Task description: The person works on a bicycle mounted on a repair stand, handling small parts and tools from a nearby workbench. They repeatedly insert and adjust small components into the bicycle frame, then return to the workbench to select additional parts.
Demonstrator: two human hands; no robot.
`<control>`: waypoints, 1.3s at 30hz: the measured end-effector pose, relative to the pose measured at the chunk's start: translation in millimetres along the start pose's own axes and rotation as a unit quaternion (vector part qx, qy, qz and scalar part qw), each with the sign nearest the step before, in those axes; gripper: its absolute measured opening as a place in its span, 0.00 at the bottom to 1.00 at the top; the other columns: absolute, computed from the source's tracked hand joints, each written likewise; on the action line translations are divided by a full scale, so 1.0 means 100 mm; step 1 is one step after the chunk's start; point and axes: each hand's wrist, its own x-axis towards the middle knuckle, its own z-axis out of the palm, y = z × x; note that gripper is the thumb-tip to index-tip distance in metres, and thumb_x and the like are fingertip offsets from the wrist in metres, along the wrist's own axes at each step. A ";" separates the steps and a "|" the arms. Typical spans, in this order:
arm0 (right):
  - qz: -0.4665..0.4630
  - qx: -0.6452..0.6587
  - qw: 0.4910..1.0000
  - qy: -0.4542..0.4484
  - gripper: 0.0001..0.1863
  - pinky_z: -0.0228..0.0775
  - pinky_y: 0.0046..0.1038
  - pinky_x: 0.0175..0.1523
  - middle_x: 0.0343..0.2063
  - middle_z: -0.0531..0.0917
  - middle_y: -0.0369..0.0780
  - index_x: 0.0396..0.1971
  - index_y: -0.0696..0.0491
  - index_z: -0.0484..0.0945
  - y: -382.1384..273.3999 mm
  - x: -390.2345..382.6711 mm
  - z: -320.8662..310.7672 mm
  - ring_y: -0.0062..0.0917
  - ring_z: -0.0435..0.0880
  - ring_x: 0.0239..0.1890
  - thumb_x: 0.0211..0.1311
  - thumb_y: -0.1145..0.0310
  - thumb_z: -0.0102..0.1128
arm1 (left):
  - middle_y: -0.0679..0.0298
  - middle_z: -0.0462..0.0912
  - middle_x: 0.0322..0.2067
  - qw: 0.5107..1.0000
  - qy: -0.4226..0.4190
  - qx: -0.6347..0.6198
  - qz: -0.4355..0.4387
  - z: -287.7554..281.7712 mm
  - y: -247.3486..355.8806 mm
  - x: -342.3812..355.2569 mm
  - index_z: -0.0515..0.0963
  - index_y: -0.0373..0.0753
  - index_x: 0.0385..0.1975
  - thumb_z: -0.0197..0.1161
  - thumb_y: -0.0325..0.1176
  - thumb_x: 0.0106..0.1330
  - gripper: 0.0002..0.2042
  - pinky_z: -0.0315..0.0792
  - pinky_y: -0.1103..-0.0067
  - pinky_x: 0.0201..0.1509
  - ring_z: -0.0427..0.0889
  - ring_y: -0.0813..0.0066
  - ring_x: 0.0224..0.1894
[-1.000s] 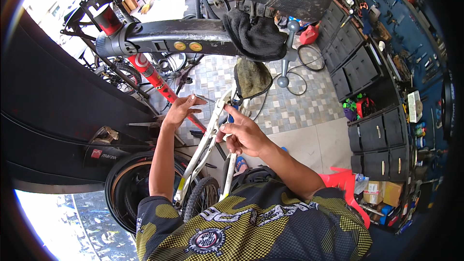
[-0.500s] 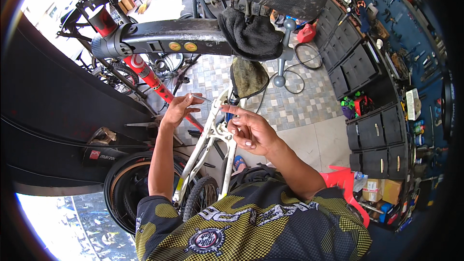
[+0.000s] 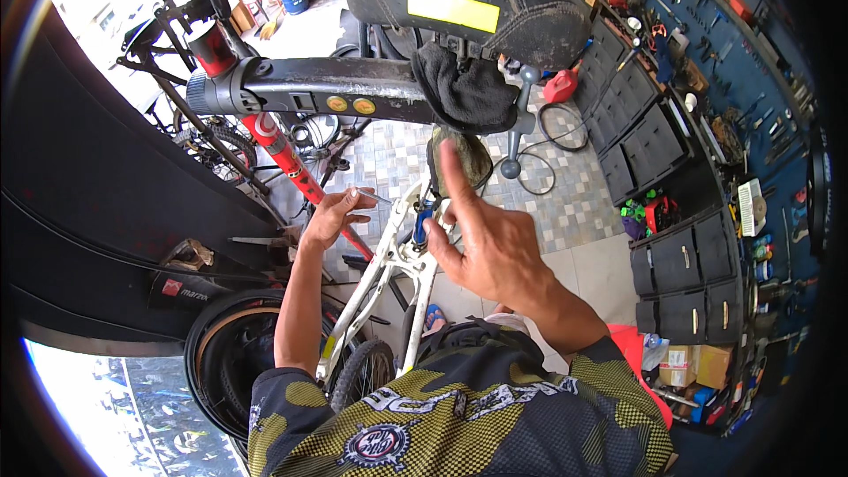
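My left hand (image 3: pixel 334 216) is closed in a pinch on a thin metal rod (image 3: pixel 378 198), whose tip points at the white bike frame (image 3: pixel 386 252). The rod's kind is too small to tell. My right hand (image 3: pixel 499 252) is raised over the frame with the index finger stretched upward, the thumb apart and the other fingers curled; nothing shows in it. Between the hands, a blue shock absorber (image 3: pixel 422 223) sits inside the frame. Above them runs the black and red repair stand arm (image 3: pixel 309 79), with a dark cloth (image 3: pixel 464 87) wrapped around its clamp end.
A black bike saddle (image 3: pixel 530 22) with a yellow patch hangs above the cloth. Dark drawers (image 3: pixel 645 128) and a tool wall (image 3: pixel 768 62) line the right. Tyres (image 3: pixel 216 336) lean at lower left. A red chair (image 3: pixel 629 344) stands near my right elbow.
My right hand has risen and turned from beside the frame, its index finger now pointing up. My left hand keeps the rod near the frame. The whole view has shifted slightly.
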 end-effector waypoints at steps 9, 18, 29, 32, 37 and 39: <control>0.064 -0.216 0.974 -0.002 0.55 0.65 0.33 0.15 0.09 0.77 0.36 0.80 0.64 0.42 -0.05 0.30 -0.04 0.27 0.75 0.08 0.68 0.52 0.65 | 0.49 0.83 0.57 1.000 0.010 0.004 -0.006 0.02 0.02 0.00 0.78 0.24 0.59 0.60 0.59 0.76 0.35 0.78 0.60 0.61 0.81 0.57 0.62; 0.091 -0.052 0.984 -0.144 0.24 0.77 0.41 0.31 0.23 0.88 0.41 0.53 0.55 0.85 0.06 -0.29 0.14 0.37 0.88 0.24 0.70 0.50 0.66 | 0.54 0.83 0.57 0.999 0.015 -0.044 -0.023 0.14 0.19 0.03 0.75 0.28 0.64 0.56 0.60 0.78 0.35 0.75 0.61 0.61 0.79 0.63 0.61; 0.189 -0.023 0.967 -0.171 0.19 0.79 0.42 0.35 0.29 0.89 0.41 0.48 0.50 0.85 0.29 -0.69 0.23 0.41 0.89 0.30 0.69 0.51 0.65 | 0.51 0.87 0.50 0.998 0.048 -0.004 -0.028 0.32 0.64 0.60 0.78 0.25 0.58 0.65 0.41 0.76 0.23 0.82 0.70 0.49 0.87 0.63 0.52; 0.185 -0.002 0.972 -0.148 0.19 0.80 0.42 0.36 0.31 0.90 0.42 0.51 0.49 0.85 0.32 -0.68 0.29 0.41 0.89 0.30 0.68 0.53 0.66 | 0.54 0.87 0.44 0.992 0.057 -0.039 -0.102 0.35 0.79 0.75 0.81 0.28 0.51 0.66 0.41 0.75 0.19 0.82 0.72 0.42 0.87 0.66 0.43; 0.176 -0.008 0.980 -0.087 0.22 0.76 0.39 0.33 0.23 0.87 0.38 0.57 0.47 0.82 0.41 -0.67 0.51 0.37 0.88 0.26 0.66 0.55 0.70 | 0.67 0.81 0.34 0.981 0.049 0.083 -0.168 0.44 0.93 0.97 0.77 0.39 0.34 0.68 0.48 0.74 0.17 0.64 0.80 0.20 0.72 0.81 0.22; 0.189 0.023 0.979 -0.078 0.22 0.76 0.39 0.33 0.23 0.87 0.37 0.57 0.47 0.81 0.45 -0.72 0.55 0.38 0.88 0.26 0.66 0.55 0.70 | 0.71 0.75 0.27 0.971 0.086 0.187 -0.120 0.52 0.89 0.98 0.73 0.40 0.30 0.70 0.48 0.72 0.19 0.56 0.78 0.16 0.69 0.83 0.20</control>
